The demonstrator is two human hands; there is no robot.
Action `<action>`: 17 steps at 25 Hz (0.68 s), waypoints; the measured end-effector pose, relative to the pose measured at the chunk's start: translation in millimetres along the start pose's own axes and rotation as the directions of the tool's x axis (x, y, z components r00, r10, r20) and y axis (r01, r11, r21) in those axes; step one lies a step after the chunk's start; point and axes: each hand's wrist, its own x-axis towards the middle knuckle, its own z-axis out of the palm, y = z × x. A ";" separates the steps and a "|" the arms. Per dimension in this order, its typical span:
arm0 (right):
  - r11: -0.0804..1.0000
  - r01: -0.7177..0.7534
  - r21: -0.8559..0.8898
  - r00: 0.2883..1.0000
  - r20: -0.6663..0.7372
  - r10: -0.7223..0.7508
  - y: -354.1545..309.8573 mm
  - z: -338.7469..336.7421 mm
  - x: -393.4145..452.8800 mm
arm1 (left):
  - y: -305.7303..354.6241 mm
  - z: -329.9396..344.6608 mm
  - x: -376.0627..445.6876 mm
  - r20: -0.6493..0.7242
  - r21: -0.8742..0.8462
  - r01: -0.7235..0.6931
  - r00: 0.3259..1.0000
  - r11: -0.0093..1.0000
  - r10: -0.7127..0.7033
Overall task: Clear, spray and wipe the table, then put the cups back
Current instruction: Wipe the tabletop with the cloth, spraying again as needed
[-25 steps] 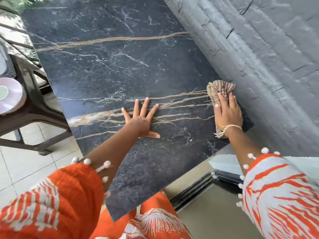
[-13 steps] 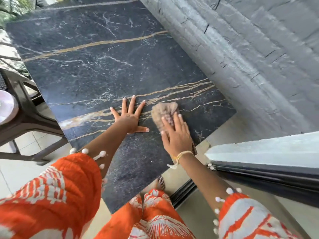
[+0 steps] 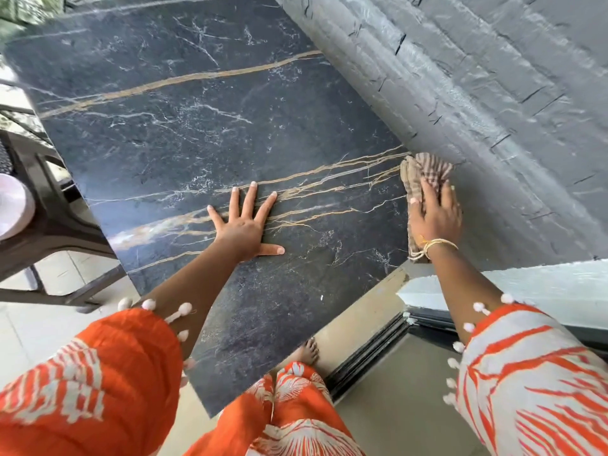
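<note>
Two hands work on the table (image 3: 197, 103), a dark marble-patterned slab with gold veins, and everything else places itself around it. Off the table's left edge stands a dark chair (image 3: 56, 225), and on its seat sits a pale round thing (image 3: 13, 209), perhaps one of the cups, though too little shows to tell. On the near middle of the table the left hand (image 3: 245, 227) lies flat, fingers straight and spread, bracing. At the table's right edge, hard against the grey stone wall (image 3: 493, 93), the right hand (image 3: 434, 218) presses a striped beige cloth (image 3: 424, 174) with fingers laid nearly straight over it, not curled round it. No cups or spray bottle stand on the table, so I judge the wiping step to be under way.

What could go wrong: the cloth sits at the right edge, part of it seeming to hang past the corner, so a stroke carried further right could drag it off the table or scrape knuckles on the rough wall. Weight leaned through the braced left hand on a wet surface could let it slide.

Compared with half a second ago, the cloth has travelled from just beside the left hand out to the table's right edge, much where it sat a full second ago. The left hand has kept its place.
</note>
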 end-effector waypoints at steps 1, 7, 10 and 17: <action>0.999 -0.031 0.005 0.999 -0.019 0.032 -2.1 1.8 -0.3 | -0.3 0.3 0.1 -0.001 0.001 0.001 1.000 1.000 -0.001; 0.983 -0.177 0.042 0.982 -0.051 0.179 -34.9 12.9 -22.2 | -2.5 0.1 1.0 -0.027 0.004 -0.020 0.999 1.000 0.020; 0.984 -0.176 0.042 0.983 -0.051 0.178 -65.8 17.6 -60.7 | -4.3 1.5 -0.6 -0.029 0.001 -0.042 0.999 0.999 0.042; 0.996 0.081 -0.041 0.997 0.018 -0.080 -158.2 36.9 -189.2 | -80.5 26.7 -61.8 -0.295 -0.150 -0.198 0.944 0.969 0.148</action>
